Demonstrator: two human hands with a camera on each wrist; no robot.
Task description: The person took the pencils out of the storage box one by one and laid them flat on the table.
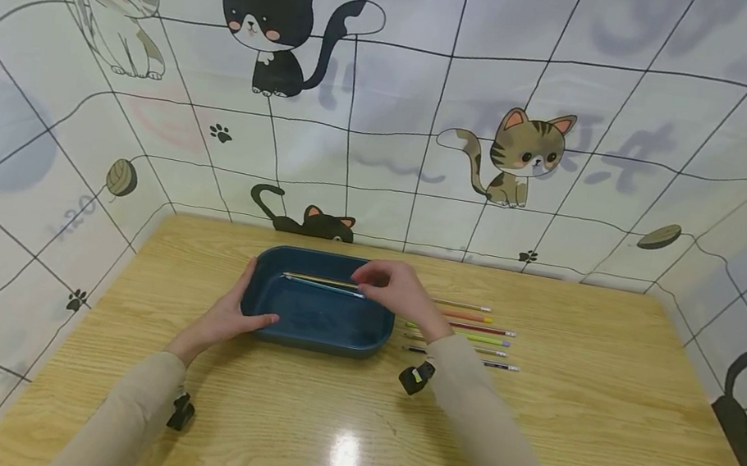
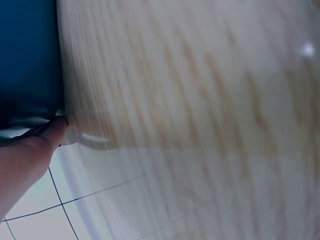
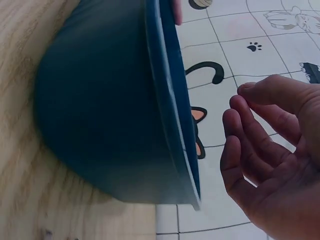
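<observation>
A dark blue rectangular dish (image 1: 318, 332) with rounded corners stands on the wooden table. My left hand (image 1: 230, 314) holds its left end, the thumb at the near rim and the fingers along the outer left wall. Inside the dish lie a yellow-brown pencil (image 1: 313, 278) and a light blue pencil (image 1: 322, 286), side by side. My right hand (image 1: 397, 287) hovers over the dish's right part, covering some of the rim. In the right wrist view, the right hand's fingers (image 3: 265, 145) are loosely bent, thumb close to the index fingertip, with nothing showing between them.
Right of the dish, several pencils lie roughly parallel on the table (image 1: 578, 436), among them an orange pencil (image 1: 467, 316), a lime pencil (image 1: 489, 340) and a black pencil (image 1: 496, 364). A cat-patterned sheet (image 1: 393, 120) rises behind the table and along both sides.
</observation>
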